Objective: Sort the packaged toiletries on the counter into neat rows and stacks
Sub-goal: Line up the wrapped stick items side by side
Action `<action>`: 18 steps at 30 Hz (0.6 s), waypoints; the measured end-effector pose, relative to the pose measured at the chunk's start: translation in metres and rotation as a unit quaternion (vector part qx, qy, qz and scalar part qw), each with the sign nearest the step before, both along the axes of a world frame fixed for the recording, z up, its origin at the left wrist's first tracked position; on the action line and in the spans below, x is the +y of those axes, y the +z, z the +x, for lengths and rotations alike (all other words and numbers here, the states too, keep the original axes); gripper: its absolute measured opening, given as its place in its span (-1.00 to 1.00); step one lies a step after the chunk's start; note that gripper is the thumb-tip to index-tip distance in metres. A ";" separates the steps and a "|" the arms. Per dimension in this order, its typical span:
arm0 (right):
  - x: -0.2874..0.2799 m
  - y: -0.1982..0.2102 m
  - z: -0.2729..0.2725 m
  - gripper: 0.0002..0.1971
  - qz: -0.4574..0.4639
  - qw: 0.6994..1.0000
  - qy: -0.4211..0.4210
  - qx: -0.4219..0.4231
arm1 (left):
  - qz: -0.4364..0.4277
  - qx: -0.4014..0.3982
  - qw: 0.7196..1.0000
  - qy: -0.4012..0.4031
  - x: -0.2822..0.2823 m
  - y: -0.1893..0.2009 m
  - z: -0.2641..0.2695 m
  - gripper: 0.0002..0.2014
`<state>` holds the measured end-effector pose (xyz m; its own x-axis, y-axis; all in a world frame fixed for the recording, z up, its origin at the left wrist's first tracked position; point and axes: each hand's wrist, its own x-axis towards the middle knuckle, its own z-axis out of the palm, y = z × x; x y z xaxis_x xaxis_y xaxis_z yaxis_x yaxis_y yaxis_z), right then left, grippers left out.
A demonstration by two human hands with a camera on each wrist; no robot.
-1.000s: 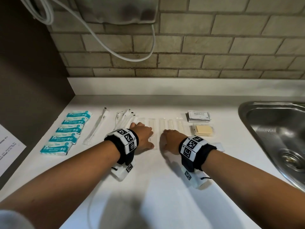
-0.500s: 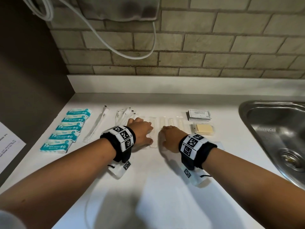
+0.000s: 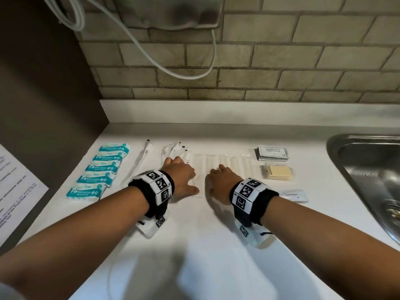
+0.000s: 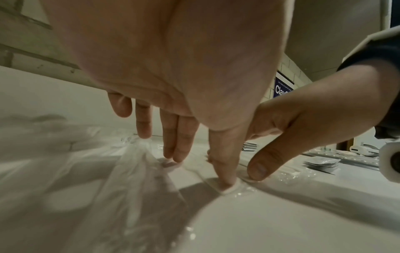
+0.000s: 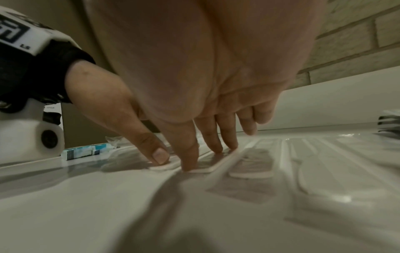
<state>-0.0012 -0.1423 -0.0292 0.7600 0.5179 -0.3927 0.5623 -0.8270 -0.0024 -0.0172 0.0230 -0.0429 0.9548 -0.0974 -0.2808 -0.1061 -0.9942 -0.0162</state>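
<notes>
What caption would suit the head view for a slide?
Both hands, left hand and right hand, press flat on clear-wrapped packets lined up on a white counter.

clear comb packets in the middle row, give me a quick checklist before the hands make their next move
1. Left hand on a clear packet, fingers straight, pressing, no grip: ok.
2. Right hand fingertips flat on the next packet: ok.
3. Clear packets lying side by side, parallel: ok, though ends under the hands are hidden.
4. Teal packets in a tidy column at the left: ok.
5. White wrapped sticks fanned out, one apart: not ok.
6. Toothpaste sachet alone behind the right wrist, out of any row: not ok.
</notes>
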 end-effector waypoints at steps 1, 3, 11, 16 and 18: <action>0.002 0.000 0.001 -0.55 -0.002 1.000 0.000 -0.001 | -0.003 -0.001 1.000 0.000 -0.002 0.000 0.000 -0.35; 0.003 0.000 0.002 -0.58 0.000 1.000 -0.004 0.004 | -0.007 -0.010 1.000 0.003 -0.006 0.003 -0.001 -0.25; 0.001 -0.003 0.005 -0.55 -0.002 1.000 -0.019 0.013 | -0.002 -0.013 0.999 -0.038 -0.013 0.015 -0.005 -0.35; -0.002 -0.003 0.005 -0.57 0.003 1.000 -0.014 0.011 | -0.010 -0.001 0.999 -0.036 -0.010 0.010 -0.002 -0.43; -0.003 -0.003 0.005 -0.60 0.010 1.000 -0.012 0.011 | -0.010 0.000 0.999 -0.036 -0.009 0.009 -0.002 -0.44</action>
